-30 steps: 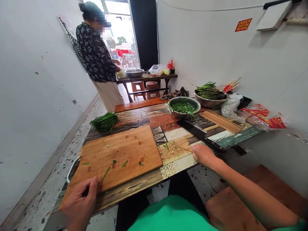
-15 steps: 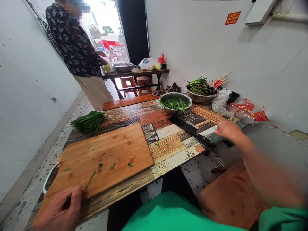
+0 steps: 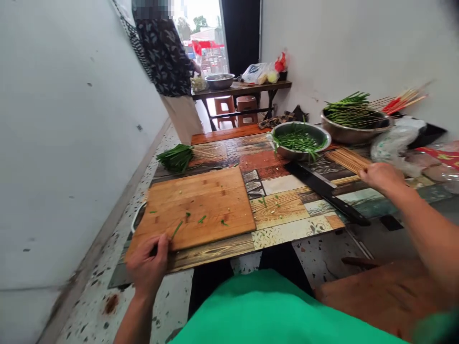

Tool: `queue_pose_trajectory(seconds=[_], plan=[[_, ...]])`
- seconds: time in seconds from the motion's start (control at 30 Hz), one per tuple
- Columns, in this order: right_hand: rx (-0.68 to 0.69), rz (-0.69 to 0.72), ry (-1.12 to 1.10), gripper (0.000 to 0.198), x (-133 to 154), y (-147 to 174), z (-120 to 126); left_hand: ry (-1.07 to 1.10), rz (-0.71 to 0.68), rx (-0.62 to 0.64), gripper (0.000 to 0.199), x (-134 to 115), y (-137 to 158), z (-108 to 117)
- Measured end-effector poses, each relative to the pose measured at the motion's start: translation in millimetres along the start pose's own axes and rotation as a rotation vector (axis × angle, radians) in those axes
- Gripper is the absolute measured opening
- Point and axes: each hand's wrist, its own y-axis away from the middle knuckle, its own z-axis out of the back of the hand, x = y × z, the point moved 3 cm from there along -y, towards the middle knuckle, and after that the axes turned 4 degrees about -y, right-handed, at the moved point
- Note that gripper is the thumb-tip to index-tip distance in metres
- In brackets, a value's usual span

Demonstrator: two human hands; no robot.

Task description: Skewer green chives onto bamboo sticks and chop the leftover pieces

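Note:
My left hand (image 3: pixel 150 253) is closed in a pinch at the near-left edge of the wooden cutting board (image 3: pixel 201 191). A thin green chive piece (image 3: pixel 177 230) sticks out from its fingertips. At the right, my right hand (image 3: pixel 385 177) is closed at the near end of a row of bamboo skewers (image 3: pixel 346 159) lying on the table; its fingertips are partly hidden. A cleaver (image 3: pixel 322 191) with a black handle lies between the board and that hand. Behind it stands a metal bowl of cut chives (image 3: pixel 300 139). Skewered chives (image 3: pixel 175 158) lie beyond the board.
A second metal bowl (image 3: pixel 355 131) holds skewered greens, with red-tipped sticks (image 3: pixel 405 101) behind. Plastic bags (image 3: pixel 394 148) lie at the right by the wall. A person (image 3: pixel 165 57) stands at a far table (image 3: pixel 247 89) with a basin (image 3: pixel 220 81). A brown stool (image 3: pixel 358 301) is at my right.
My view has swung left, so things sit further right in the picture. My right hand has come forward onto the skewer ends. My left hand stays by the board's edge.

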Motion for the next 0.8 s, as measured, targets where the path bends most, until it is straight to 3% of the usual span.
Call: queue_pose_trajectory(seconds=[0.13,0.3,0.5,0.8], plan=[[-0.042,0.224,-0.056,0.037,79,59,-10,0.028,-0.028,-0.019,0.032,-2,1,-1],[-0.171,0.332,-0.252,0.040,151,146,-36,0.065,-0.017,-0.009,0.031,0,2,-4],[-0.234,0.153,-0.281,0.036,170,160,-49,0.080,-0.040,0.010,0.032,1,2,-5],[-0.152,0.239,-0.117,0.034,177,159,-42,-0.147,-0.091,-0.045,0.032,-11,-2,-7]])
